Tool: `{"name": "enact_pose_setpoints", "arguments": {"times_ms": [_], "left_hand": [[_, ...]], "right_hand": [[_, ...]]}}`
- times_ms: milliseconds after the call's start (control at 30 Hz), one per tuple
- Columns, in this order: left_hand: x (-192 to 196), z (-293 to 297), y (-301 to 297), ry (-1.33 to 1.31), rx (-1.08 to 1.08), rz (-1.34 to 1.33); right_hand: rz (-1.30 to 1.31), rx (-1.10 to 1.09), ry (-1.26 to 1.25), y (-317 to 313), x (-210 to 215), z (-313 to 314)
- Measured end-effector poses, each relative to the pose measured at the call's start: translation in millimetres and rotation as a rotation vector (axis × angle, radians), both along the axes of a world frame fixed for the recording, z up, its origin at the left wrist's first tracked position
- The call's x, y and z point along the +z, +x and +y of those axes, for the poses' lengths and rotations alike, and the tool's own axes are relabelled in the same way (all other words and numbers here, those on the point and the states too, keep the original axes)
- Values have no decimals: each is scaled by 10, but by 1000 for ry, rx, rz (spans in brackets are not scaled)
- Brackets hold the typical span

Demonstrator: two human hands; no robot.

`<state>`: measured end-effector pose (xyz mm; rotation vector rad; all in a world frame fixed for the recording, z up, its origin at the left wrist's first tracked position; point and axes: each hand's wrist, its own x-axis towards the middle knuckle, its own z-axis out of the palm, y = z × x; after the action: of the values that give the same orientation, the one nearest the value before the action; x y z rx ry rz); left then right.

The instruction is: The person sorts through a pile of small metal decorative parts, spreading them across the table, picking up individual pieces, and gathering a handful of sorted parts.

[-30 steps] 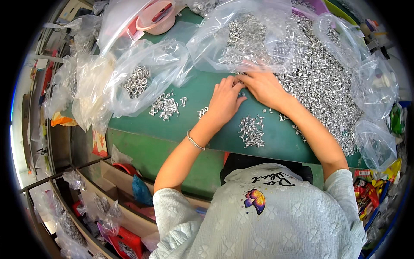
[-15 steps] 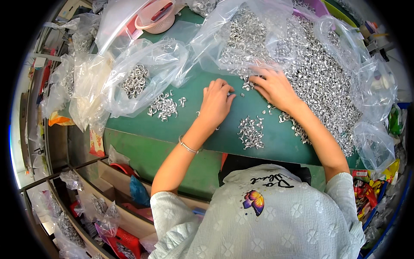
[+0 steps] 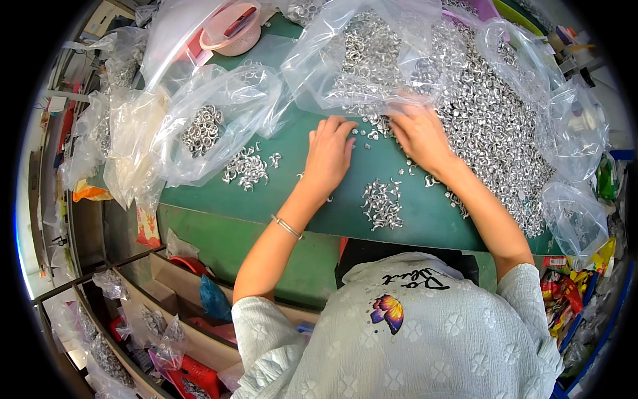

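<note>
Palm down on the green tabletop (image 3: 292, 206), my left hand (image 3: 327, 151) has its fingers bent and held together; whatever is at the tips is hidden. Several loose silver metal pieces (image 3: 372, 135) lie between my hands. My right hand (image 3: 423, 137) reaches to the near edge of a large heap of small curved silver metal parts (image 3: 492, 113), its fingertips blurred and partly behind clear plastic. One small pile of parts (image 3: 382, 206) sits between my forearms. Another small pile (image 3: 246, 168) is left of my left hand.
Clear plastic bags (image 3: 222, 126) spread over the table's left and back; one holds ring-like parts (image 3: 202, 130). A pink basket (image 3: 232, 30) stands at the back. Below the table's left side are wooden compartments (image 3: 169, 286) with bagged parts and a red container (image 3: 196, 376).
My left hand has shifted slightly left and away from me, exposing more loose pieces beside it. My right fingers stay at the heap's edge, still blurred. The whole view has shifted slightly.
</note>
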<state>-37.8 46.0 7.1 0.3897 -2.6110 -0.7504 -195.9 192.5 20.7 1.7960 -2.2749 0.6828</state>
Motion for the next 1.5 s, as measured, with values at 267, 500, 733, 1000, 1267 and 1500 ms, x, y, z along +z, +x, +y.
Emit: {"name": "enact_pose_setpoints", "arguments": {"times_ms": [267,500,733,1000,1267,1500], "left_hand": [[73,-60,95,-102,-45,-103],[-52,7,-44,28,131,88],[-164,-284,-201,14,127,22],[-72,-125,-102,45,72,151],[35,76,165,63,-82,-13],[7,89,-15,10,-44,-7]], "right_hand": [[2,142,125,103,-13,76],[-182,82,-29,224,-39,-248],[-176,112,113,116,93,40],[-84,127,123,166,-14,4],[-192,163,5,130,-68,-129],[31,-152,-81,85,-4,-274]]}}
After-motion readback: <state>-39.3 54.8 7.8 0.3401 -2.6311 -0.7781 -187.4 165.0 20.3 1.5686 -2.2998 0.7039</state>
